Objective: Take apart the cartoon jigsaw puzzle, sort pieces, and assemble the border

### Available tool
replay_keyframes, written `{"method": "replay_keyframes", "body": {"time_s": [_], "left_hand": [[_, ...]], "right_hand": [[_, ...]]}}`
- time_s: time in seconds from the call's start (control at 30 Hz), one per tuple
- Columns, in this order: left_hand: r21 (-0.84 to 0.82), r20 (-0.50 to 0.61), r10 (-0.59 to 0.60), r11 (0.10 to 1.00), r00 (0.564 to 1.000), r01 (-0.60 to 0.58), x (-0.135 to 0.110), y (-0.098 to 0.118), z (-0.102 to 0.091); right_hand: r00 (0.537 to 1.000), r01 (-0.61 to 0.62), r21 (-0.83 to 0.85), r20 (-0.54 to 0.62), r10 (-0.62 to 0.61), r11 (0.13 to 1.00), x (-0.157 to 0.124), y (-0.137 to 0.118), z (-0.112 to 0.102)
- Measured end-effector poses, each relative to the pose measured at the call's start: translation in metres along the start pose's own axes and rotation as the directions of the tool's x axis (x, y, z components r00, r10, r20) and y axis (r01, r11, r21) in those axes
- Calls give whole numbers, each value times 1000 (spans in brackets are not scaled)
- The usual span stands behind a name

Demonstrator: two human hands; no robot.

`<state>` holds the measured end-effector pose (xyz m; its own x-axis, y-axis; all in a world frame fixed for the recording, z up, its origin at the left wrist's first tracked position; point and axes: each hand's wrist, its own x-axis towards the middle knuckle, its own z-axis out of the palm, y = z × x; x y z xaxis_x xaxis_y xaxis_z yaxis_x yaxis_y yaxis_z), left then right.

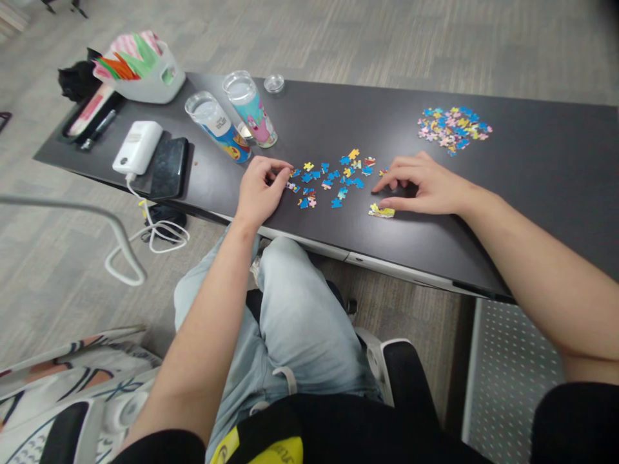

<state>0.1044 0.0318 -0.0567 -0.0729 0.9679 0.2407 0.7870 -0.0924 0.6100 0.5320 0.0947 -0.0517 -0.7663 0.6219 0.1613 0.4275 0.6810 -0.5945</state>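
Loose jigsaw puzzle pieces (333,174), mostly blue with some yellow, pink and red, lie scattered on the dark table between my hands. My left hand (261,188) rests at the left edge of this scatter, its fingers curled and thumb and forefinger brought together beside several pieces. Whether a piece is between those fingertips cannot be made out. On the right, my right hand (425,185) is open, palm down, with thumb and fingers apart. Its thumb reaches a small joined yellow puzzle section (381,211). Another piece (383,172) lies by its fingers, partly covered.
A denser puzzle pile (454,129) lies at the back right. Two lidded tumblers (220,129) stand beyond my left hand, near a clear round lid (274,84). Further left are a phone (169,167), a white charger (138,147) with a cable, and a white basket (169,77).
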Motion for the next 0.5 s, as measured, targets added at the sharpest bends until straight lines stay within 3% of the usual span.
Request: {"method": "replay_keyframes", "body": {"time_s": [0.27, 0.5], "left_hand": [[-33, 153, 94, 995, 984, -90, -4, -5, -14], [-12, 184, 157, 987, 970, -158, -9, -5, -20]], "right_hand": [[999, -37, -15, -11, 37, 999, 0, 4, 1], [997, -71, -23, 26, 71, 997, 1, -4, -4]]}}
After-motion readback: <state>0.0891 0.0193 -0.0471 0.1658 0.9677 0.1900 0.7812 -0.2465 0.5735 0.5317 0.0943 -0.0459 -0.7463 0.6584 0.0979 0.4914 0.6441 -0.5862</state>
